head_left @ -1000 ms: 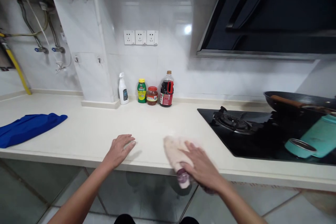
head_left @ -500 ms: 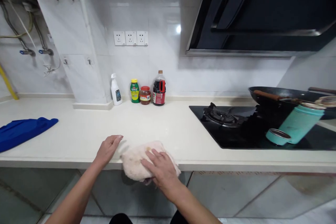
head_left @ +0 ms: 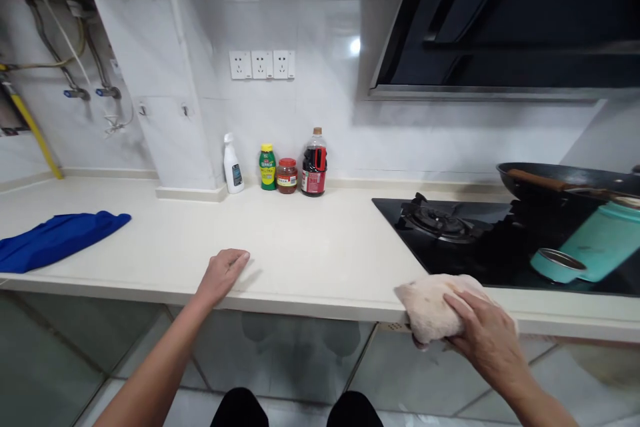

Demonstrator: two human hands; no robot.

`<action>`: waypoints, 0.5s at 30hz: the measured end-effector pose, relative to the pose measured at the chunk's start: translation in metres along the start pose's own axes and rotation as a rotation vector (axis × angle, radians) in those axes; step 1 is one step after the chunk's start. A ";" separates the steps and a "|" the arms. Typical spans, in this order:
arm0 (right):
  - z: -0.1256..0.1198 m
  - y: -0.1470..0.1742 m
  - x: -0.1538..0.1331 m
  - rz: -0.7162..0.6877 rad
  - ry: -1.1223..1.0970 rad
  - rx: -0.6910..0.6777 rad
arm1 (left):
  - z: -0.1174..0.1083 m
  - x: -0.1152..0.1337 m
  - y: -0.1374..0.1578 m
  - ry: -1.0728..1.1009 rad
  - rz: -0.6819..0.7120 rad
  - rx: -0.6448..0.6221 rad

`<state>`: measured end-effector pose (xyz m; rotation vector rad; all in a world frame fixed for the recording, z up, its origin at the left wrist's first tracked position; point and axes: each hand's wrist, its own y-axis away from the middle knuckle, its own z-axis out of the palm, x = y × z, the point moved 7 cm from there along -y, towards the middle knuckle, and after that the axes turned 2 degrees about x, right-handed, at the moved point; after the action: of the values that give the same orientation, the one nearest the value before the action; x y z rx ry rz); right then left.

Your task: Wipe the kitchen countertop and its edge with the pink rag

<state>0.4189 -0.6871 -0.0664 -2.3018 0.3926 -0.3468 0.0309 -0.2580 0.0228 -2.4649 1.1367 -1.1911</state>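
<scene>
Two bare hands of mine show in the head view, both by the front edge of the white counter (head_left: 320,233). My right hand (head_left: 487,340) lies over a pale, fluffy cloth (head_left: 427,303), with my fingers on top of it. I cannot tell if my fingers and thumb pinch it tight. The cloth sits on the counter's front edge and hangs down a bit over the front. It hides the near left corner of the black stove (head_left: 480,257). My left hand (head_left: 221,275) is empty, well apart from the cloth, with its fingers side by side and loosely bent. I cannot tell if it touches the counter.

On the stove, a green-blue cup (head_left: 556,267) is next to a tall green-blue bottle (head_left: 607,237), and a big black pan (head_left: 595,177) is behind them. Four things stand in a row near the wall: a white spray bottle (head_left: 233,170), a green bottle (head_left: 268,173), a jar with a red lid (head_left: 287,181) and a big dark bottle (head_left: 314,177). A blue cloth (head_left: 65,237) lies far to the left.
</scene>
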 end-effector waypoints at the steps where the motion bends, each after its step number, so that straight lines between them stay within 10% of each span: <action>1: 0.001 0.000 -0.001 0.035 0.029 0.000 | 0.000 0.000 0.001 0.001 0.008 0.002; 7: 0.020 -0.024 -0.077 0.098 0.099 -0.121 | 0.000 0.002 0.000 0.015 0.043 0.006; 15: 0.064 -0.107 -0.286 -0.025 -0.181 -0.295 | 0.011 0.054 0.051 -0.034 0.273 0.137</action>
<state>0.1989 -0.4662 -0.0686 -2.6018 0.3422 -0.0937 0.0312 -0.3329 0.0239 -2.1393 1.2860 -1.1022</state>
